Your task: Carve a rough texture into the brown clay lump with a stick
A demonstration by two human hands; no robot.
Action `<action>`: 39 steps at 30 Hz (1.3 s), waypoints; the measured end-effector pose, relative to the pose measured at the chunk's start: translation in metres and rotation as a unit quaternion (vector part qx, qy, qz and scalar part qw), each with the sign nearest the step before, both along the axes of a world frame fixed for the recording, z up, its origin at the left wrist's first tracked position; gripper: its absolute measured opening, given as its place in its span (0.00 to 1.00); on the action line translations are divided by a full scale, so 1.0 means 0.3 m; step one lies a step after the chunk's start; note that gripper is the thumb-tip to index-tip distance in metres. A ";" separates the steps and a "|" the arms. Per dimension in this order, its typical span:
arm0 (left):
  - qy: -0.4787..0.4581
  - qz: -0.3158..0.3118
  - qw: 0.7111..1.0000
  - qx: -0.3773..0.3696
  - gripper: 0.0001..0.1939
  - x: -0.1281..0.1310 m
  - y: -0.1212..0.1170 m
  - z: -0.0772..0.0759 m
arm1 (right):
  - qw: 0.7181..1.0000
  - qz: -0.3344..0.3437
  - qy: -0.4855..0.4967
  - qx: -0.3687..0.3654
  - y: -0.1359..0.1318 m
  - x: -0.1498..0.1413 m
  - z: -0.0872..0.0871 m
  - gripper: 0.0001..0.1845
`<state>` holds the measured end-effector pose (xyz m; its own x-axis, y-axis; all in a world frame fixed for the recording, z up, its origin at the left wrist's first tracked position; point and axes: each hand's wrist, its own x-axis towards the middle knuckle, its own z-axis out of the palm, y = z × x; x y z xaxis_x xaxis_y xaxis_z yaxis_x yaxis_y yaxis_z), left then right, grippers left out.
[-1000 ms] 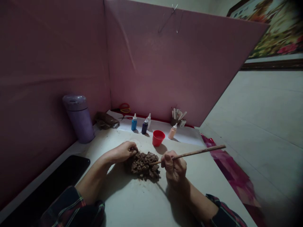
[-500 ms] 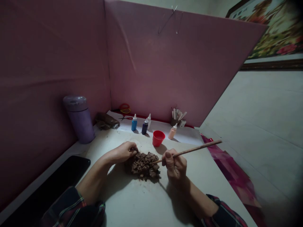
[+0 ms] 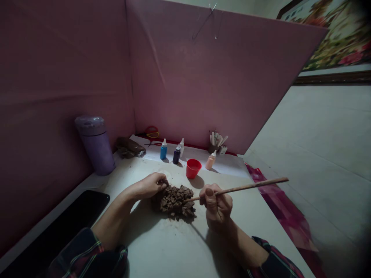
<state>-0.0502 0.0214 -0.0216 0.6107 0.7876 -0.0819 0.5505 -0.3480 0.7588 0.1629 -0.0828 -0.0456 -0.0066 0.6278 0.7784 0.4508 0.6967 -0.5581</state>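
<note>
A mound of crumbly brown clay [image 3: 176, 201] lies on the white tabletop [image 3: 156, 247]. My left hand [image 3: 150, 185] is at the mound's upper left edge, fingers closed around something dark at its rim; what they pinch is mostly hidden. In my right hand [image 3: 216, 204] is a thin wooden stick [image 3: 252, 185], gripped between thumb and fingers like a pen. The stick's narrow tip touches the right side of the clay, while its thicker end points up and right. Just behind the clay stands a red cup [image 3: 193, 169].
Small dropper bottles stand behind: blue [image 3: 164, 151], dark purple [image 3: 176, 155], white and peach [image 3: 210, 161]. A pot of tools [image 3: 216, 143] is at the back. At left are a purple tumbler [image 3: 97, 146], a brown wrapped packet [image 3: 130, 148], scissors [image 3: 152, 132] and a black phone-like slab [image 3: 66, 227].
My right hand has shifted slightly right and the stick has tilted lower, its far end swinging right. My left hand stays at the clay's edge.
</note>
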 end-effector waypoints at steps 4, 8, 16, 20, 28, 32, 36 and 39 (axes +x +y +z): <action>-0.013 0.006 1.000 -0.019 0.10 0.002 -0.007 0.009 | 0.999 -0.010 -0.045 -0.002 0.005 -0.009 -0.004 0.12; -0.011 0.005 1.000 -0.019 0.10 0.002 -0.008 0.012 | 0.998 -0.030 -0.050 0.017 0.016 -0.012 -0.005 0.12; -0.009 0.003 1.000 -0.011 0.10 0.000 -0.005 0.006 | 0.992 -0.004 -0.123 0.029 0.022 -0.010 0.016 0.10; -0.002 0.006 1.000 -0.015 0.10 0.001 -0.010 0.016 | 0.987 0.057 -0.148 0.024 0.027 -0.007 0.021 0.06; -0.005 -0.004 1.000 -0.018 0.10 0.001 -0.005 0.008 | 0.997 0.027 -0.074 -0.018 0.008 -0.014 0.021 0.08; 0.003 -0.002 1.000 -0.014 0.09 0.001 -0.006 0.011 | 0.995 0.030 -0.084 -0.043 0.014 -0.030 0.015 0.07; 0.010 -0.006 1.000 -0.016 0.09 0.002 -0.005 0.010 | 0.997 0.001 -0.035 -0.067 0.025 -0.040 0.000 0.08; 0.006 -0.007 1.000 -0.009 0.09 0.001 -0.001 0.000 | 0.994 -0.024 0.012 -0.105 0.032 -0.047 -0.014 0.09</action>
<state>-0.0500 0.0212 -0.0215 0.6212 0.7769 -0.1031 0.5544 -0.3426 0.7584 0.1487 -0.0733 -0.0498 0.0442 0.7759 0.6293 0.4656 0.5413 -0.7001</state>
